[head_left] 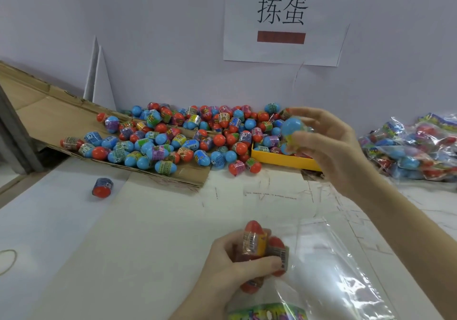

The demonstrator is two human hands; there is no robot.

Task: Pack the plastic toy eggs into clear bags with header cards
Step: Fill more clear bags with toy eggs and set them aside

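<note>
My left hand (230, 267) grips a small bunch of red-tipped toy eggs (254, 243) low in the middle of the view. Beside it lies a clear bag (331, 258), its colourful header card (267, 313) at the bottom edge. My right hand (329, 144) is raised above the table and holds blue eggs (291, 126) in curled fingers. A large pile of red and blue eggs (173, 136) with printed bands is spread along the wall.
A flattened cardboard sheet (49, 112) slopes under the pile at left. A yellow tray (284, 159) with eggs sits under my right hand. Packed bags (415, 151) are heaped at right. One stray egg (102, 187) lies on the white table. A paper sign (282, 20) hangs on the wall.
</note>
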